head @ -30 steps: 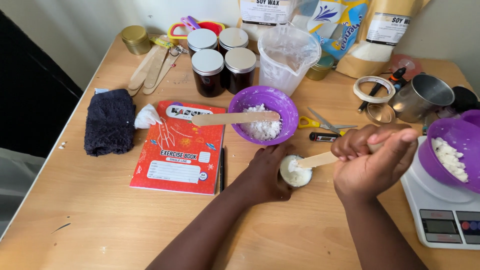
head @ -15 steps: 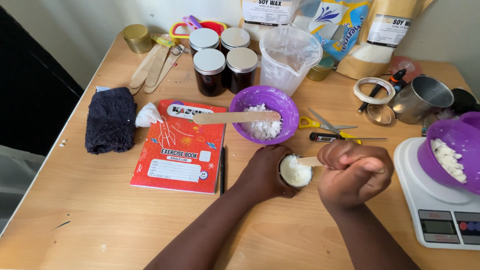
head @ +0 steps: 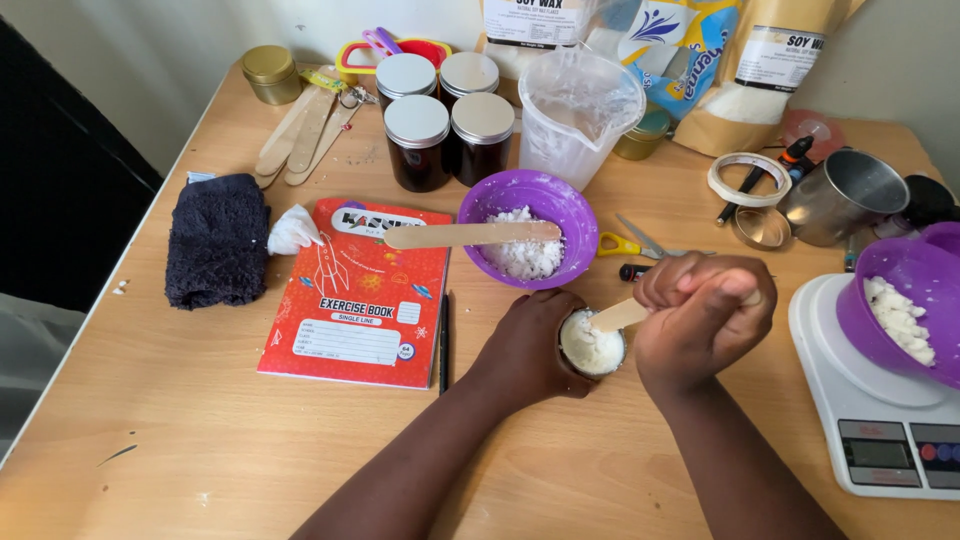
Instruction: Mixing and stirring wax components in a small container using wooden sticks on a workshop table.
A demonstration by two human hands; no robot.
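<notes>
The small jar [head: 592,345] is gripped by the left hand [head: 528,345]; just right, a wooden stick [head: 620,315] is clenched in the right hand [head: 703,315], slanting down-left into it.

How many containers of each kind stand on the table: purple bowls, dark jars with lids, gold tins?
Purple bowls: 2
Dark jars with silver lids: 4
Gold tins: 2
Total: 8
</notes>
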